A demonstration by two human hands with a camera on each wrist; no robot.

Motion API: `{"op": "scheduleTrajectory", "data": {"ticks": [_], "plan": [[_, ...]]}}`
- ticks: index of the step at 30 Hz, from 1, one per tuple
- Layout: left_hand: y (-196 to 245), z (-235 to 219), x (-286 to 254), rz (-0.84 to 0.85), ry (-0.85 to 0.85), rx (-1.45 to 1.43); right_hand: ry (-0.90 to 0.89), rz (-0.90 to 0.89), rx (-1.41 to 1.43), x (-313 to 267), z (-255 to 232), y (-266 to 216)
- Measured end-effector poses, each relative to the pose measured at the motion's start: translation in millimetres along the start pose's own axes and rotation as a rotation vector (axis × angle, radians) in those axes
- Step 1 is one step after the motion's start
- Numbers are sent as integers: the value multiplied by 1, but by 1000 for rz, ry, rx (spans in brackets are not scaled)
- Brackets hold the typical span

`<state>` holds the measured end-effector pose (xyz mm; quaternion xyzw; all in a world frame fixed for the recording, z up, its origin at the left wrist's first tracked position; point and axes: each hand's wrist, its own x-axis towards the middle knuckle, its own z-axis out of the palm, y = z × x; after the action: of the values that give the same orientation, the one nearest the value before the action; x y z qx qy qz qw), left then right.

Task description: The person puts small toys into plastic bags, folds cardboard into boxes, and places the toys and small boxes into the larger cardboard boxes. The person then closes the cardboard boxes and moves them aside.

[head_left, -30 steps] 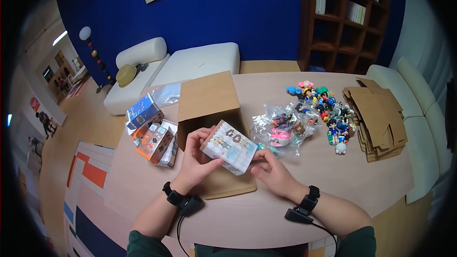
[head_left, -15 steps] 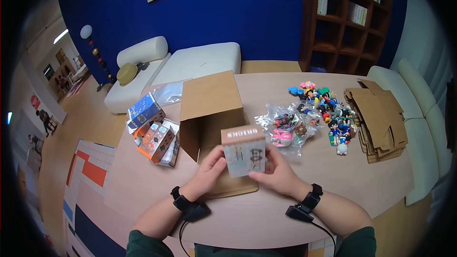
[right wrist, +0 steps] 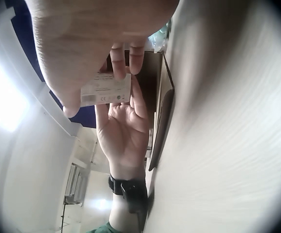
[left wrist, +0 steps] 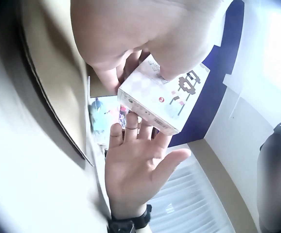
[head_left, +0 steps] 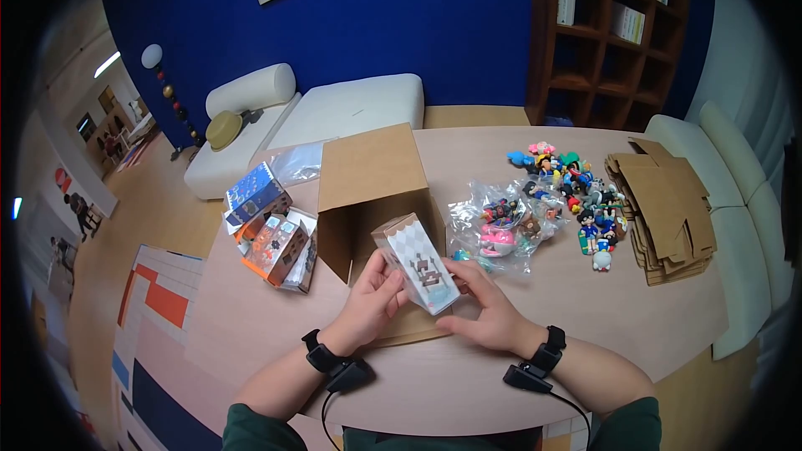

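A small white printed box [head_left: 424, 269] is held tilted before the open cardboard carton [head_left: 370, 169]. The left hand [head_left: 368, 305] grips its left side; in the left wrist view that hand's thumb presses a printed face of the small box [left wrist: 152, 99] and its fingers go behind. The right hand [head_left: 494, 311] touches the box's right side with its fingertips, thumb apart from it. Seen in the left wrist view, the right hand [left wrist: 135, 167] has its palm spread and fingers extended. Small print and a barcode mark the box's end [right wrist: 105, 91] in the right wrist view.
Blue [head_left: 256, 194] and orange [head_left: 276, 249] small boxes lie left of the carton, a clear bag [head_left: 296, 164] behind them. To the right are bagged figures [head_left: 499, 221], a pile of loose figures [head_left: 576, 188] and stacked flattened cardboard [head_left: 664, 209].
The small box has been turned in the hands, so a different side faces up. The right hand's grasp has loosened since half a second ago, its thumb now off the box.
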<state>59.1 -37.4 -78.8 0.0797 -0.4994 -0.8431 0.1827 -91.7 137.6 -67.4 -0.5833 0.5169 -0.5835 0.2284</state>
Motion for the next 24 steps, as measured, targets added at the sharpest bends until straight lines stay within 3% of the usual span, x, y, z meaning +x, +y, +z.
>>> {"op": "scheduleTrajectory", "data": {"ticks": [3,4,5,7,17,19,20,21,23,24], "plan": [[5,9,-2,-13,-5,-53,-28,27,29,-2,-2,2],[9,17,-5,-43,117,50,-86,13,4,-3,-3,4],[7,11,-4,-44,119,50,-87,13,5,-2,-2,6],[3,-4,-3,-191,48,-158,-197,-157,-79,-2,2,9],[2,-15,-3,-368,-73,-162,-259,-22,-63,-3,0,3],[9,-8,-1,-160,-205,-16,-202,23,-8,-3,0,0],[12,-9,0,-165,-85,4,-145,66,47,-2,1,-1],[15,-3,0,-44,-7,127,-144,66,46,-2,0,1],[26,-3,1,79,32,456,56,329,339,-1,0,5],[31,4,0,106,73,484,83,277,271,1,-4,-1]]}}
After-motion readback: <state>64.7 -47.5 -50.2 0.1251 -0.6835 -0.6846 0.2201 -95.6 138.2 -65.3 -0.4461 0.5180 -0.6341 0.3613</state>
